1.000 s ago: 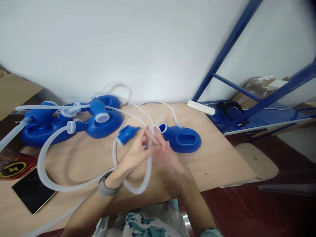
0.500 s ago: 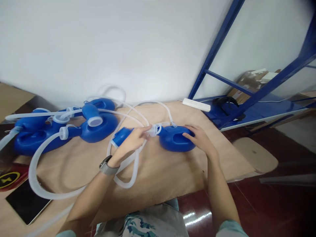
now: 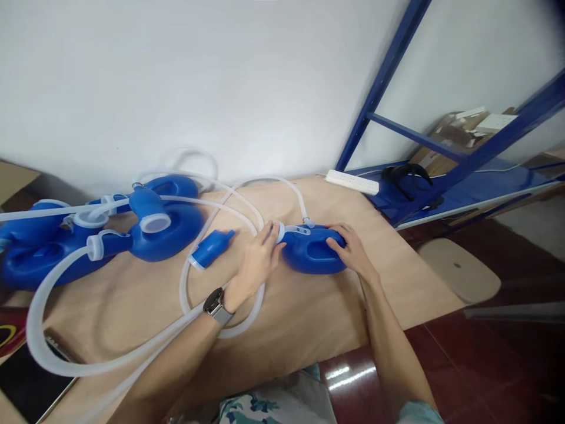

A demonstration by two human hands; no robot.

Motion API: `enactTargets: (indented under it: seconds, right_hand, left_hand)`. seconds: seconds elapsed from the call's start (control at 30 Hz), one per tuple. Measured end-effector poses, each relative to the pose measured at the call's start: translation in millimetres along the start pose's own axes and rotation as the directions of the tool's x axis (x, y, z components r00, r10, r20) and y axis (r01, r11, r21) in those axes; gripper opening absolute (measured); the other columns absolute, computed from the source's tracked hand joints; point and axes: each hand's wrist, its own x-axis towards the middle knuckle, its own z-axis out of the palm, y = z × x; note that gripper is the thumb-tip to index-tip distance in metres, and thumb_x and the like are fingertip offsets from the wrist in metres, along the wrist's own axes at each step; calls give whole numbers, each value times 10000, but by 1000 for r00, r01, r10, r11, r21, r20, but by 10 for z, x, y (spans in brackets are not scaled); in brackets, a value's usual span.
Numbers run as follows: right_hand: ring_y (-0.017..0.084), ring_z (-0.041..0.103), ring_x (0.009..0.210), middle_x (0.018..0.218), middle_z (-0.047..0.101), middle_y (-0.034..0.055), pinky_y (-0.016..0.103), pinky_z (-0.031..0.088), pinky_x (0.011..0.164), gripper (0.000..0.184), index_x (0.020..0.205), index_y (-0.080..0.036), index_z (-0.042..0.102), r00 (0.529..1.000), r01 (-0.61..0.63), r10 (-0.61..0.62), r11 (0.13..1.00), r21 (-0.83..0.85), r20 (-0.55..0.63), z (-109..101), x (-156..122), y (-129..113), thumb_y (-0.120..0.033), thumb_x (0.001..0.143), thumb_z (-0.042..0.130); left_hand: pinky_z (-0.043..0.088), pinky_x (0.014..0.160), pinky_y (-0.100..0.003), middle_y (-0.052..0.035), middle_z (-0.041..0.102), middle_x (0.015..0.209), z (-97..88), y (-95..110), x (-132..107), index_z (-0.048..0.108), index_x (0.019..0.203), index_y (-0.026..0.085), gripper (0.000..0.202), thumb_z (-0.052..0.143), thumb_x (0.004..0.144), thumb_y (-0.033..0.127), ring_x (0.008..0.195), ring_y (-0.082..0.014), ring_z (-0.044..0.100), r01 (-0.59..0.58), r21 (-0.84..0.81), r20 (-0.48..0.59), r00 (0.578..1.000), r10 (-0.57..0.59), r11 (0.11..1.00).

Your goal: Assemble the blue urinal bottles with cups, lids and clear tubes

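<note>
A blue plastic urinal bottle (image 3: 314,259) lies on its side on the table, its neck pointing left. My right hand (image 3: 353,247) is wrapped round its right end, fingers on top near the handle opening. At the neck, my left hand (image 3: 260,253) grips the translucent white cap (image 3: 279,232) with its fingertips. The cap sits against the bottle's mouth, and its strap (image 3: 296,230) stretches over the neck. A thin clear tube (image 3: 295,189) joins the bottle's top at a small fitting. Left of my left hand lies a loose blue funnel-like piece (image 3: 212,248) with a white end.
More blue bottles (image 3: 170,232) with white hoses (image 3: 44,294) crowd the left side. A white power strip (image 3: 352,182) lies at the back edge, by a blue metal rack (image 3: 371,112). A dark tablet (image 3: 33,377) lies front left; a stool (image 3: 459,271) stands at right.
My left hand has turned more upright, its fingers closer round the cap at the bottle's mouth. The strap, looped up before, now lies flatter. My right hand stays on the bottle.
</note>
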Motion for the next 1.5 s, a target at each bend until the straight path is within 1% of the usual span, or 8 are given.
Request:
enactTargets:
  seconds: [0.23, 0.33, 0.57, 0.67, 0.77, 0.9, 1.07, 1.5]
  right_hand:
    - [337, 625, 1289, 1261, 740, 131, 535, 467, 1141, 541, 1201, -263, 758, 999, -41, 41, 999, 29, 9, 8, -25, 35, -710, 961, 568]
    - [335, 634, 1290, 1285, 747, 134, 531, 463, 1158, 590, 1198, -256, 763, 998, -58, 56, 997, 53, 25, -27, -11, 4, -751, 936, 577]
    - [326, 651, 1334, 1386, 739, 89, 500, 445, 1204, 726, 1211, -275, 792, 956, -214, 175, 964, 156, 234, -136, 198, -231, -799, 983, 346]
    - [393, 650, 1323, 1340, 761, 118, 551, 438, 1178, 713, 1218, -260, 797, 925, -287, 295, 956, -69, 239, -114, 306, -451, -827, 919, 484]
    - [453, 672, 1255, 1182, 809, 146, 609, 391, 1166, 713, 1089, -238, 816, 909, -296, 372, 894, -337, 189, -45, 394, -665, -864, 841, 584]
    - [382, 749, 1007, 875, 805, 112, 470, 508, 975, 650, 818, -216, 763, 902, -265, 373, 876, -402, 219, 55, 478, -817, -845, 841, 603]
    - [300, 731, 866, 727, 749, 52, 344, 503, 785, 611, 790, -221, 752, 908, -240, 330, 914, -326, 259, 72, 509, -813, -812, 853, 609]
    - [314, 743, 959, 808, 795, 45, 355, 511, 844, 479, 874, -257, 814, 909, -255, 345, 905, -341, 235, 103, 482, -767, -718, 844, 686]
  left_hand:
    - [512, 1207, -477, -197, 580, 1558, 324, -7, -98, 474, 1567, 169, 492, 450, 1077, 206, 1500, -289, 519, -28, -1, -163, 986, 27, 1000]
    - [511, 1198, -466, -202, 599, 1529, 346, 1, -90, 502, 1525, 156, 459, 455, 1073, 221, 1479, -293, 543, -36, -28, -190, 981, 30, 999]
    - [533, 1067, -477, -177, 612, 1326, -127, 315, 337, 597, 1335, 173, 468, 544, 1039, 532, 1262, -343, 625, 144, 43, 94, 985, -148, 989]
    - [524, 1004, -443, -139, 613, 1202, -206, 375, 565, 666, 1186, 203, 376, 503, 1061, 518, 1112, -307, 650, 160, 80, 292, 940, -177, 984]
    - [509, 965, -389, -99, 636, 1079, -178, 326, 683, 686, 1092, 210, 247, 534, 1055, 400, 1017, -267, 657, 144, 70, 386, 909, -160, 987]
    - [486, 980, -357, -82, 646, 1087, -143, 236, 675, 694, 1068, 218, 251, 508, 1066, 386, 1039, -246, 654, 118, 49, 390, 912, -127, 992]
    - [485, 948, -349, -79, 645, 1098, -143, 239, 636, 693, 1084, 221, 245, 504, 1068, 376, 1016, -241, 656, 115, 57, 373, 919, -128, 992]
    - [481, 986, -401, -107, 652, 1102, -59, 291, 625, 672, 1070, 195, 216, 462, 1074, 247, 1043, -274, 660, 124, 103, 312, 938, -150, 987]
